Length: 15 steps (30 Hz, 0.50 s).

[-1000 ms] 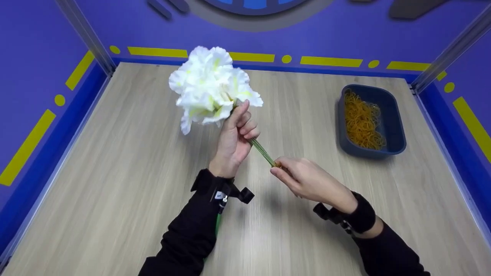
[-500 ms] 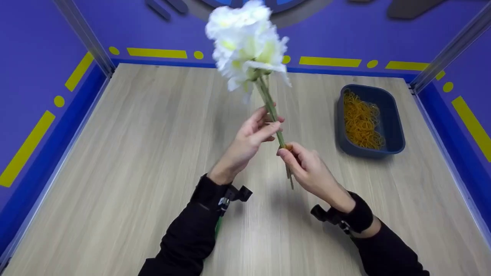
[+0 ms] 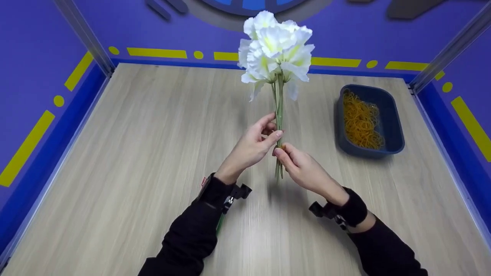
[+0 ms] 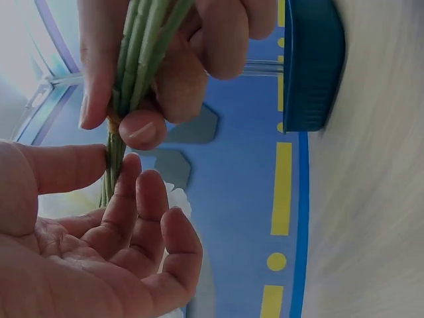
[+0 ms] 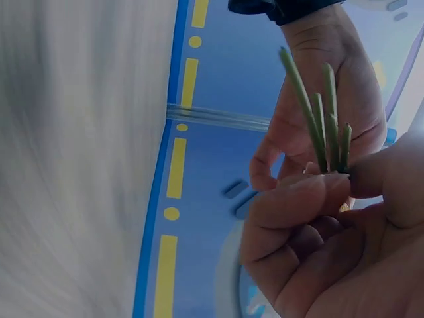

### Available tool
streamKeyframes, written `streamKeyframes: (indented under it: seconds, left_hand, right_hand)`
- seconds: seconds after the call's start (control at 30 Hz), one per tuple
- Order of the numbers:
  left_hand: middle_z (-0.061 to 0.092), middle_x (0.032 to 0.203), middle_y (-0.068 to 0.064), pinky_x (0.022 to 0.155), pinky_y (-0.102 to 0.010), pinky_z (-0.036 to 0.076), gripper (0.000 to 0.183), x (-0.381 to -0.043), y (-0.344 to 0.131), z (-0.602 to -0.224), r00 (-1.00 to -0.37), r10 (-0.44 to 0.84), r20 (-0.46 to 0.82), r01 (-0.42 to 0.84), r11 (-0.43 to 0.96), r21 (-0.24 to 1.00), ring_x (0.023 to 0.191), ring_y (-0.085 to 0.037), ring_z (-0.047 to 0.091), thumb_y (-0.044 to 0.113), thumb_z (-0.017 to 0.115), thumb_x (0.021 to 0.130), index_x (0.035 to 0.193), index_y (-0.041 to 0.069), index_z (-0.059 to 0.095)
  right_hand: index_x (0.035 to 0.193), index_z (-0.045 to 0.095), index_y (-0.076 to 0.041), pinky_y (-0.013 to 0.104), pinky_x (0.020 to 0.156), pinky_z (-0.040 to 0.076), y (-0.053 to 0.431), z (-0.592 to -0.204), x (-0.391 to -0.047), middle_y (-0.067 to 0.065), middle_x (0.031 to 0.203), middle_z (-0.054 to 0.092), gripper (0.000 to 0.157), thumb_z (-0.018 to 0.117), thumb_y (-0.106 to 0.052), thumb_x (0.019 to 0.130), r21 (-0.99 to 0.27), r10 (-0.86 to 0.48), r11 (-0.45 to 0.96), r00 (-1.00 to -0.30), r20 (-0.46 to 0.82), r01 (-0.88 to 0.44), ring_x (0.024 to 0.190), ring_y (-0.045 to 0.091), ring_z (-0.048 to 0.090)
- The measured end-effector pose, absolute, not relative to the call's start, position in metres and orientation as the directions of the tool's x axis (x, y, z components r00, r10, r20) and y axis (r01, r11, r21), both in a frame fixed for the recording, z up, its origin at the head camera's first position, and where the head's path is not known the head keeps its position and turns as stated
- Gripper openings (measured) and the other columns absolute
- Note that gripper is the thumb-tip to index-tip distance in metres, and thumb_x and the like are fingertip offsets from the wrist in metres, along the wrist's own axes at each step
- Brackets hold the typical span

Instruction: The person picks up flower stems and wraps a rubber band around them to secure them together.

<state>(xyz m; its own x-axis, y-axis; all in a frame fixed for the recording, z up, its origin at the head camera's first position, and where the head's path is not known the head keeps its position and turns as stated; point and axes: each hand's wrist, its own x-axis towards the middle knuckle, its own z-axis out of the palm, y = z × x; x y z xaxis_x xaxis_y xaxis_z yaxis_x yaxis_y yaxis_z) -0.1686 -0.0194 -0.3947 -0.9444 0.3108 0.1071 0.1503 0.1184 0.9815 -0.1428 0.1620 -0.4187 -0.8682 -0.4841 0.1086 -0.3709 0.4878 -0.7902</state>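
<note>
A bunch of white flowers (image 3: 274, 50) with yellowish centres stands almost upright above the table, green stems (image 3: 280, 101) together. My left hand (image 3: 251, 143) pinches the stems between thumb and forefinger, its other fingers loosely bent in the left wrist view. Just below it, my right hand (image 3: 307, 170) grips the stems with thumb and curled fingers, right where an orange-yellow rubber band (image 4: 113, 124) is wrapped round them. Uneven stem ends (image 5: 318, 132) stick out past the right fingers in the right wrist view. Part of the band is hidden by the right fingers.
A dark blue-grey plastic tub (image 3: 392, 103) stands on the right of the wooden table (image 3: 153, 153). It holds a heap of yellow-orange rubber bands (image 3: 360, 120). Blue-purple panels (image 3: 161, 34) with yellow marks wall in the table at the back and sides.
The flower heads have swung from the left to the middle right, and the bunch has turned upright. My left hand has shifted from just under the blooms down the stems, nearer my right hand.
</note>
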Motion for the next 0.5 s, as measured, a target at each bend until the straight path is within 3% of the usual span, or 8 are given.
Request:
streamKeyframes:
  seconds: [0.2,0.5]
  left_hand:
    - [0.063,0.115,-0.013,0.088,-0.028,0.049,0.054,-0.178,-0.019,-0.409,-0.947,0.318,0.05,0.113,0.182,0.977,0.105,-0.022,0.06,0.009,0.061,0.101,0.148,-0.005,0.041]
    - [0.067,0.111,-0.014,0.09,-0.031,0.05,0.056,-0.19,-0.019,-0.434,-0.945,0.317,-0.081,-0.018,0.197,0.98,0.1,-0.023,0.063,0.009,0.066,0.097,0.146,-0.006,0.043]
  right_hand:
    - [0.097,0.054,-0.011,0.031,0.063,0.038,0.164,-0.429,-0.151,-0.005,0.077,0.046,0.028,0.042,-0.033,0.11,-0.723,-0.522,0.571,-0.852,0.047,-0.39,0.068,0.014,0.046]
    - [0.094,0.05,-0.012,0.036,0.066,0.04,0.165,-0.44,-0.158,-0.002,0.076,0.044,0.032,0.036,-0.035,0.111,-0.645,-0.551,0.657,-0.833,-0.057,-0.39,0.07,0.017,0.047]
